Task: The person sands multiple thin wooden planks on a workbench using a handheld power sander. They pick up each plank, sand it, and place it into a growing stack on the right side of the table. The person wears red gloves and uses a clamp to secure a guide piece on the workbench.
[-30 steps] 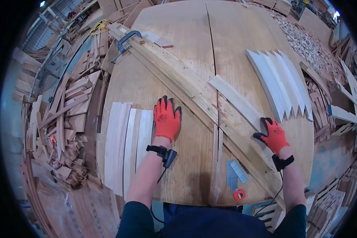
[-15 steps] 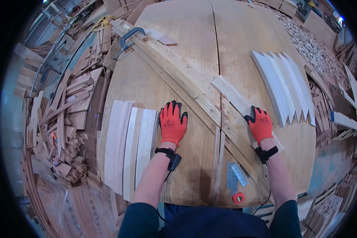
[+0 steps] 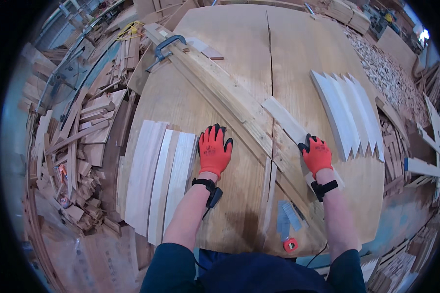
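Note:
My left hand [image 3: 215, 152], in a red glove with black fingertips, lies palm down on the wooden tabletop [image 3: 230, 200], fingers stretched and thumb apart. It is beside a row of pale wooden boards [image 3: 180, 163] and holds nothing. My right hand [image 3: 317, 155], gloved alike, rests over a pale wooden strip [image 3: 285, 116] lying diagonally; its thumb is spread from its fingers. The hand covers part of the strip. Left of the strip, a long wooden bar [image 3: 215, 93] runs diagonally, with a blue C-clamp [image 3: 170, 45] at its far end.
Several whitish boards with pointed ends [image 3: 349, 117] lie at the right. Near my body are metal staple strips [image 3: 287, 217] and a red tape measure [image 3: 290, 244]. Scrap wood [image 3: 90, 156] is heaped left of the table, and more wood pieces [image 3: 376, 56] lie beyond its right edge.
The view has shifted slightly. My right hand has moved a little left along with its forearm, still over the strip. My left hand stays flat beside the boards.

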Demonstrator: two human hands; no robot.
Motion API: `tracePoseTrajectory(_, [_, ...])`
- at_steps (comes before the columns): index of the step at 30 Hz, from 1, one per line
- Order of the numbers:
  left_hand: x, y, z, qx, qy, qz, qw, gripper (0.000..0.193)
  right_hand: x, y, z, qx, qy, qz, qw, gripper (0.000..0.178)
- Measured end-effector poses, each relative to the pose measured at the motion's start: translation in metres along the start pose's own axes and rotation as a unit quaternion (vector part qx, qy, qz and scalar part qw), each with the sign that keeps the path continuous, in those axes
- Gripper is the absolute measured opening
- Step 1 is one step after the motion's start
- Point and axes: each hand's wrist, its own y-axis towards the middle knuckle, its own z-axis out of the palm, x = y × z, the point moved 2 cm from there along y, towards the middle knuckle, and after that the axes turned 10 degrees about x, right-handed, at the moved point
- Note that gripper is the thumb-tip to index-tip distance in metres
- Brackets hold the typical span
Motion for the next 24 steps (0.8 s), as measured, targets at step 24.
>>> tracePoseTrajectory(24, [-0.004,0.306,0.038,-0.024,-0.030,0.010,0.999,0.049,0.007,0.313,-0.106,0.031,-0.059,0.037,0.997,0.052])
